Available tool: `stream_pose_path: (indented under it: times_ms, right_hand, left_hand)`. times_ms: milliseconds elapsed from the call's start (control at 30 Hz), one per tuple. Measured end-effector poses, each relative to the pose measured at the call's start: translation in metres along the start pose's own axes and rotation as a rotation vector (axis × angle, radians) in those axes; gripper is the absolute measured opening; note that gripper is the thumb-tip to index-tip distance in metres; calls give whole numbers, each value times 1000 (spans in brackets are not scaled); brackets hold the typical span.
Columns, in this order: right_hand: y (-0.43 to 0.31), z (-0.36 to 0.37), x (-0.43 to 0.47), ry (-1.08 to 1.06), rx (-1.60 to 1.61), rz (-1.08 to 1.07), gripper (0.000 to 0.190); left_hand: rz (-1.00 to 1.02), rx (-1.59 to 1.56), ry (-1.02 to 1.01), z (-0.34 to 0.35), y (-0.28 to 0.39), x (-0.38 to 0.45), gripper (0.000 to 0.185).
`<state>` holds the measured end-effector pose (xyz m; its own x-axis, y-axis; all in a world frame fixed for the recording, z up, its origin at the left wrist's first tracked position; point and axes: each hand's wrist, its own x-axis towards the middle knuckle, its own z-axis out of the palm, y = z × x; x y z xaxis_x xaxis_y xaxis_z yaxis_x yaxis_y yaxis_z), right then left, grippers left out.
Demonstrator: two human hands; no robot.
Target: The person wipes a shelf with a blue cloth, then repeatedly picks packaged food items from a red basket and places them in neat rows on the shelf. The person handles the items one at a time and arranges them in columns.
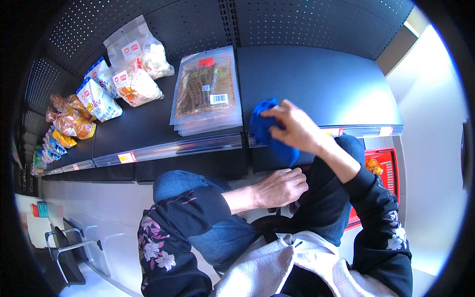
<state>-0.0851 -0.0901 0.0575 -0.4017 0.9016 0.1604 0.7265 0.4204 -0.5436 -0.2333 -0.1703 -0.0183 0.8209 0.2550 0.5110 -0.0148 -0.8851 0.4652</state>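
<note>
My right hand (297, 126) grips a crumpled blue cloth (265, 124) at the front left corner of a bare dark shelf panel (315, 81). Part of the cloth hangs down over the shelf's front edge, slightly blurred. My left hand (280, 188) is loosely curled in front of the shelf, between my knees; its fingertips are turned away, and I see nothing in it. Just left of the cloth lies a stack of flat clear packages (206, 89) with dark brown contents, bearing writing and a barcode.
Bagged snacks (137, 85), white-and-blue pouches (98, 98) and brown bags (76, 124) stand farther left on the shelf. A clear label strip (185, 149) runs along its front. A red basket (392, 174) with an orange package sits by my right knee. A metal-framed chair (76, 241) is at lower left.
</note>
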Motion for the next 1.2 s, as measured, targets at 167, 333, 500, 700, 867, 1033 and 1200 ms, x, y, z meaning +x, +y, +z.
stream_pose_path:
  times_ms: [167, 333, 500, 700, 867, 1033, 1200]
  right_hand:
    - [-6, 37, -3, -59, -281, -77, 57]
    - [12, 25, -10, -80, -341, -74, 50]
    - [49, -15, -35, -94, -412, -27, 45]
    - [93, -80, -72, -115, -412, 150, 45]
    - [140, -110, -105, -102, -454, 233, 46]
    - [207, -139, -166, 56, -534, 392, 51]
    - [288, -183, -222, 224, -493, 620, 56]
  left_hand:
    - [-19, 18, -77, 4, -2, 1, 14]
    - [-17, -5, -69, 3, -6, 2, 17]
    - [-54, 15, -164, 2, -8, 6, 14]
    - [-81, -18, -182, 5, -11, 16, 11]
    - [-93, 5, -213, 8, -15, 23, 12]
    - [-135, 13, -223, 11, -19, 27, 9]
    - [-175, 20, -225, 12, -21, 27, 10]
